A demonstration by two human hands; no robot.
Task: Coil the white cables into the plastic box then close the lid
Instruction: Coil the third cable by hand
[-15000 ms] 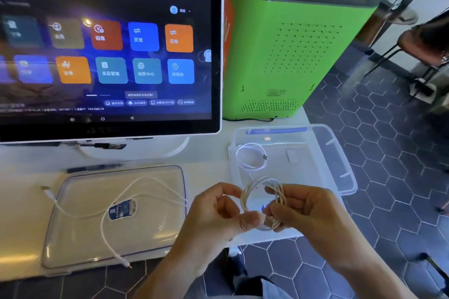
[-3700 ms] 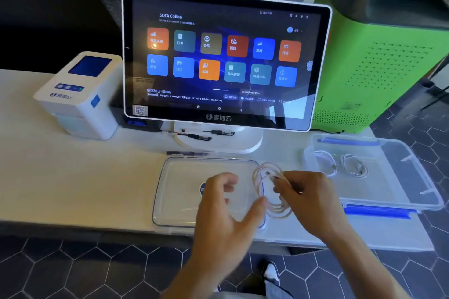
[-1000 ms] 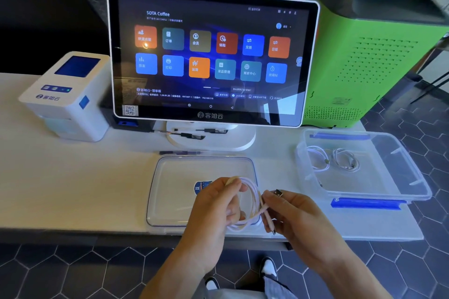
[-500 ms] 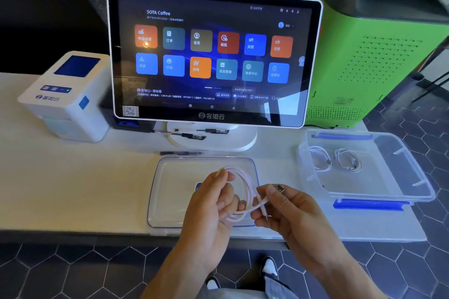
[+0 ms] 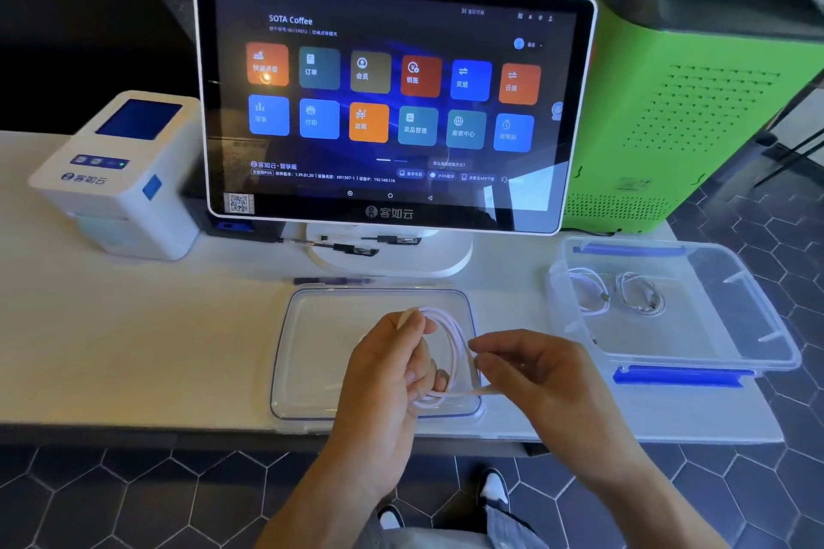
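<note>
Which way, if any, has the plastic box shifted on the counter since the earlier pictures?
No. The plastic box sits just in front of the green cabinet, to the right of the monitor stand, as it did before.

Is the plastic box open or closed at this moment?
Open. The plastic box has no cover on it; its lid lies flat on the table to its left, and two coiled cables show inside.

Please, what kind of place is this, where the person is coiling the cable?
Probably a café counter. The touchscreen terminal shows "SOTA Coffee" above order and payment tiles, a small white receipt printer stands beside it on the white counter, and chair legs show on the floor behind.
</note>
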